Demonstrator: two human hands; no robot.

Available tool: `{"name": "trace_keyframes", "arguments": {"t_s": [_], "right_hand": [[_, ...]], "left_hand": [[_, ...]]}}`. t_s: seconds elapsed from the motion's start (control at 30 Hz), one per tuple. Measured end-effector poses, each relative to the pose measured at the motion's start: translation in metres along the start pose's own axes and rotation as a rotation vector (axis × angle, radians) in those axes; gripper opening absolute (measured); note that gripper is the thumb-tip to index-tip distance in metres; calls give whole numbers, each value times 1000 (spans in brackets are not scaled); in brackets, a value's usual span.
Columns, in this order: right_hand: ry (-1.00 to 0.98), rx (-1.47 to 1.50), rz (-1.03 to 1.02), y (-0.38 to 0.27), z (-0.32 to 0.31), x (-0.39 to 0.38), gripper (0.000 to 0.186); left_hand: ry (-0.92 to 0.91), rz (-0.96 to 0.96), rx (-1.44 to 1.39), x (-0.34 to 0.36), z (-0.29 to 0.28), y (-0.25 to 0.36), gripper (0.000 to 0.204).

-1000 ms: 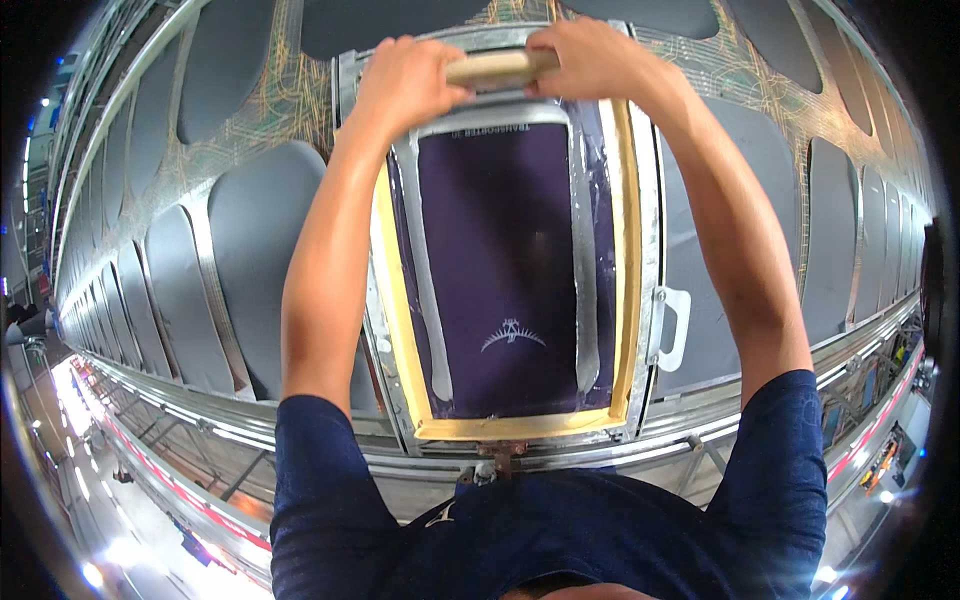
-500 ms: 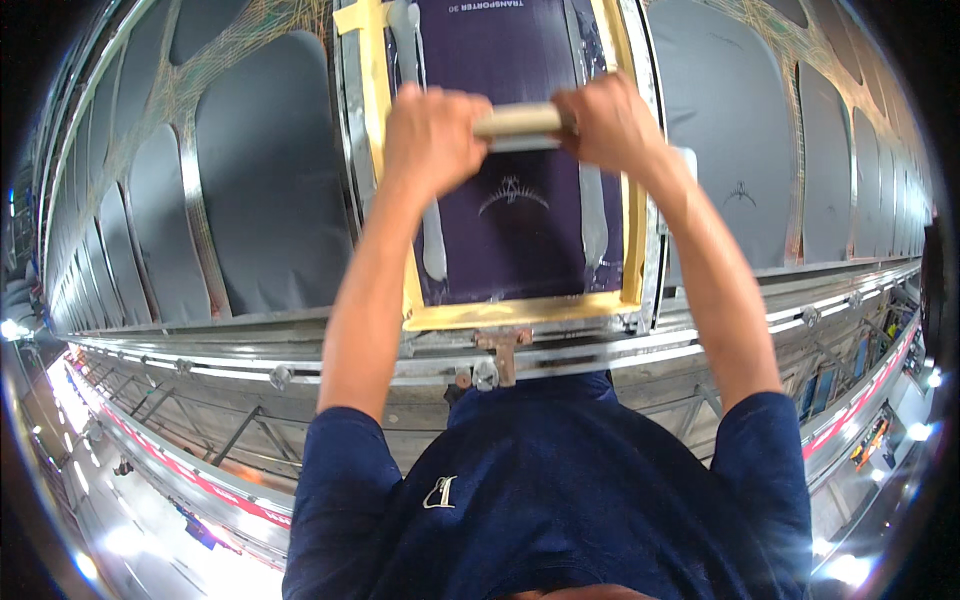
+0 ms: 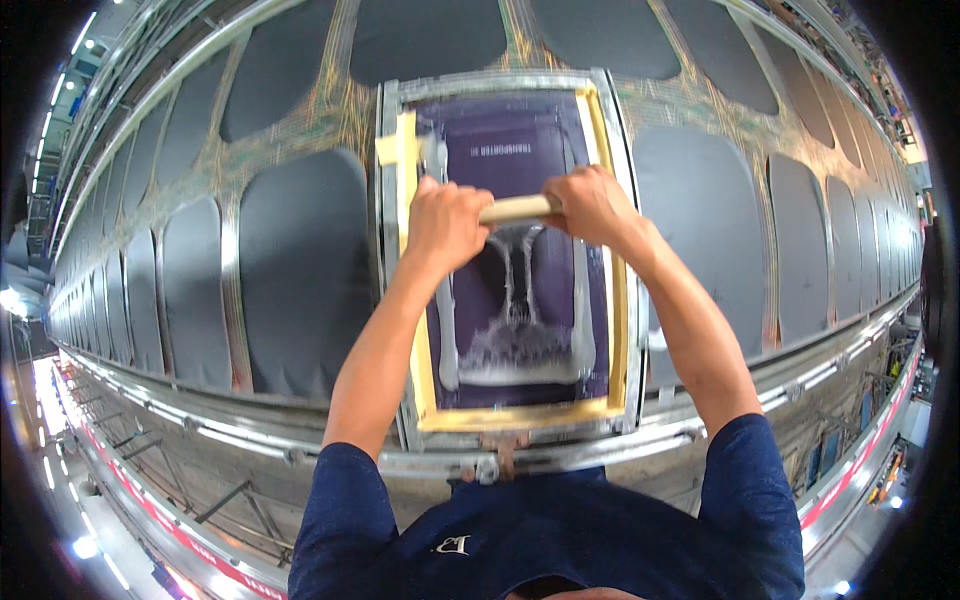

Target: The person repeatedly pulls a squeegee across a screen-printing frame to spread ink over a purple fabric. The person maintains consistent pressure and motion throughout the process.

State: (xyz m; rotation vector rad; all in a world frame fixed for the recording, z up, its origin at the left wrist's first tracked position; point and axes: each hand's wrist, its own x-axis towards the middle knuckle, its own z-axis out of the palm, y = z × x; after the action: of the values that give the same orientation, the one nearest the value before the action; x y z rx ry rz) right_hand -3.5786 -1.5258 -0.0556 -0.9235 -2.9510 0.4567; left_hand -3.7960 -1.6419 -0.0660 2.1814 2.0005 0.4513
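Observation:
Both fists grip the pale wooden handle of a squeegee (image 3: 520,209), which lies crosswise above a printing screen. My left hand (image 3: 448,222) closes round its left end and my right hand (image 3: 592,205) round its right end. Dark purple mesh (image 3: 490,165) fills the screen's metal frame (image 3: 500,83), with yellow tape (image 3: 520,415) along its inner edges. Pale grey ink (image 3: 515,362) lies in a smeared band across the near end of the mesh, and streaks run down both sides. The squeegee's blade is mostly hidden beneath the handle and hands.
Rows of dark grey fabric panels (image 3: 305,270) cover the long table on both sides of the screen. A metal rail (image 3: 370,462) runs along the table's near edge, with a rusty bracket (image 3: 505,452) against the frame.
The view has shifted, showing the screen's far end. Both hands and the squeegee are farther from the near edge. Grey ink now covers the near part of the mesh, which was bare purple.

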Motion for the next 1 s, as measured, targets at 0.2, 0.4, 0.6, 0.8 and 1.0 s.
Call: {"name": "trace_keyframes", "arguments": {"t_s": [0.2,0.4,0.6,0.8,1.0], "right_hand": [[-29,0,15,76,-29,145,30],[16,17,69,95,-18,165,25],[35,-107,46,62,-4,113,22],[15,-15,40,-17,32,-38,34],[20,120,-38,-104,52,-184,29]], "left_hand": [[-65,-26,119,145,-3,-85,30],[-27,-28,68,168,11,-101,46],[-29,-51,34,116,10,-68,28],[-29,15,0,-32,19,17,11],[7,-21,-50,-197,25,103,25]]}}
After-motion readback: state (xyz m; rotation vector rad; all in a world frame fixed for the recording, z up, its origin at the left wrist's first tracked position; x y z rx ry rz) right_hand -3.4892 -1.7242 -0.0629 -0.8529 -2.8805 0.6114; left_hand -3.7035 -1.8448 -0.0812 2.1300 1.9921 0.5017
